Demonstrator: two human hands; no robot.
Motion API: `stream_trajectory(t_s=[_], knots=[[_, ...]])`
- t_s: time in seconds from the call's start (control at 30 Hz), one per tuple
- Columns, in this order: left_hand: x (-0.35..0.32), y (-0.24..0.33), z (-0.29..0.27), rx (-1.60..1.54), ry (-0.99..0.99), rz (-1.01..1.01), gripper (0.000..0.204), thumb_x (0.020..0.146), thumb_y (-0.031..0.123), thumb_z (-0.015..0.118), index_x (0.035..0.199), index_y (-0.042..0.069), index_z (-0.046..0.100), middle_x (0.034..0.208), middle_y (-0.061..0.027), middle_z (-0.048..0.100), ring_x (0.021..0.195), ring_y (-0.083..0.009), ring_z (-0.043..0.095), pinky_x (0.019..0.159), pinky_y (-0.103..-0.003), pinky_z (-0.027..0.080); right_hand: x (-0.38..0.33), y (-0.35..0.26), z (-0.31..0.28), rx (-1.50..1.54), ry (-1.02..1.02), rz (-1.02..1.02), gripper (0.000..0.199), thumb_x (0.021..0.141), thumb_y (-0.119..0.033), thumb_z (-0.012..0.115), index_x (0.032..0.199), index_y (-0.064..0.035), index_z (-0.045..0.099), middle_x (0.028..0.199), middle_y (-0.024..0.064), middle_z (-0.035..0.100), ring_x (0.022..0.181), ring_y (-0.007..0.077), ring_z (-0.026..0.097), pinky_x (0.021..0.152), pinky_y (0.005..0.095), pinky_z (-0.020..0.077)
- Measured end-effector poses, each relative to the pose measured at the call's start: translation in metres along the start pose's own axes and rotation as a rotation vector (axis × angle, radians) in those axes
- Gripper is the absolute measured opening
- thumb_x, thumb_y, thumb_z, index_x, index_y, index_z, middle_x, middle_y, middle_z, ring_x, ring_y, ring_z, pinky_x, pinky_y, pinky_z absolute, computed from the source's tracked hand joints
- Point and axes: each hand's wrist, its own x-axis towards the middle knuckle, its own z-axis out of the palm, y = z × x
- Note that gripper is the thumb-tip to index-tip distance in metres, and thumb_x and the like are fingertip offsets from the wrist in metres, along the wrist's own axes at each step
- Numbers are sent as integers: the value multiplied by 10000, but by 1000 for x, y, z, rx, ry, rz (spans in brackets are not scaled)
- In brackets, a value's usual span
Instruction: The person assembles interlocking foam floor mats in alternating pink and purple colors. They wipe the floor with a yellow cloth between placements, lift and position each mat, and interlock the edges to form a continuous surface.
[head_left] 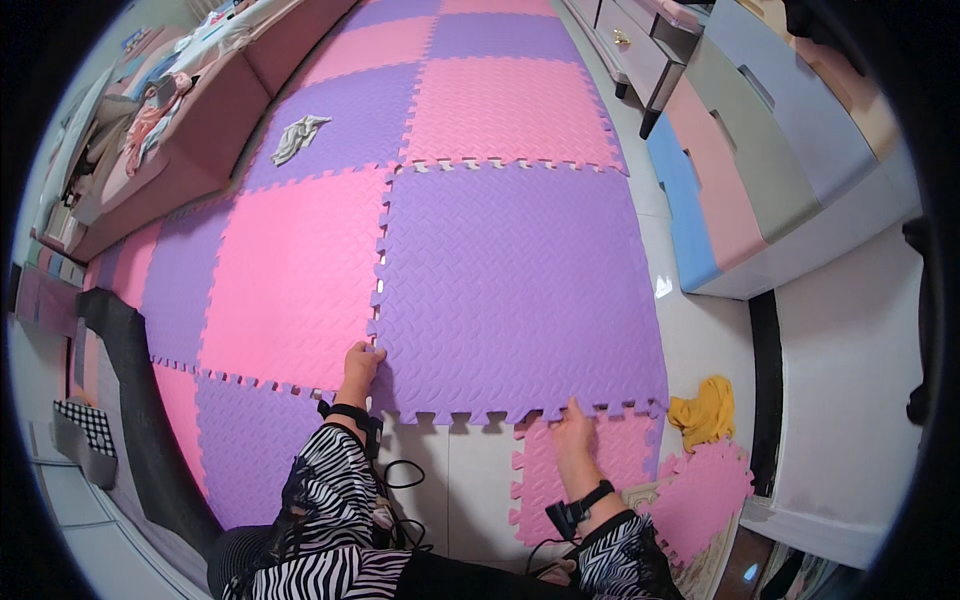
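Note:
A purple foam mat tile (515, 290) with toothed edges lies in front of me. Narrow gaps show along its left and far edges, where its teeth are not fully meshed with the pink tile (295, 280) on the left and the pink tile (510, 108) beyond. My left hand (361, 368) is closed on its left edge near the near-left corner. On the near edge, right of the middle, my right hand (573, 432) pinches the same tile. Its near edge overhangs a smaller pink tile piece (560, 475).
A yellow cloth (705, 412) and another pink foam piece (700, 500) lie at the right. A coloured drawer unit (750, 170) stands far right, a pink sofa (170, 200) far left. A pale cloth (298, 138) rests on the mat. Black cables (405, 475) trail beside my wrists.

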Motion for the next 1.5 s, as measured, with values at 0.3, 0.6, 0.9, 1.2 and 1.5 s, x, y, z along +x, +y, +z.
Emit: stream_trajectory(t_s=[0.3,0.6,0.9,1.2,1.5], knots=[[10,-20,6,15,64,34,230,695,177,720,819,15,612,703,-65,610,653,-175,568,622,-311,456,-20,6,12,-26,62,-72,188,882,-147,588,1004,-15,528,949,105,588,824,225,591,655,385,490],[3,-29,7,32,213,159,197,700,170,703,787,37,586,670,-60,580,612,-155,518,586,-315,430,-30,11,13,-165,13,-172,202,849,-85,616,1022,-17,538,934,79,595,800,189,599,629,334,498],[-17,-15,14,-25,294,253,194,721,174,680,807,38,572,660,-76,564,610,-170,523,585,-313,430,-50,4,27,-211,60,-354,219,827,-58,629,1026,-3,556,936,56,596,747,142,578,605,277,463],[-19,-8,19,-26,314,277,195,736,163,676,835,28,575,685,-76,574,629,-172,517,600,-313,431,-46,-4,25,-290,28,-422,149,842,-32,610,982,16,594,935,75,610,810,160,604,668,288,496],[-14,-22,25,-259,263,292,156,747,105,679,831,27,575,684,-24,548,645,-119,498,591,-275,421,-63,-15,37,-372,-106,-646,269,791,-13,664,1039,43,577,922,48,599,793,135,576,687,274,493]])
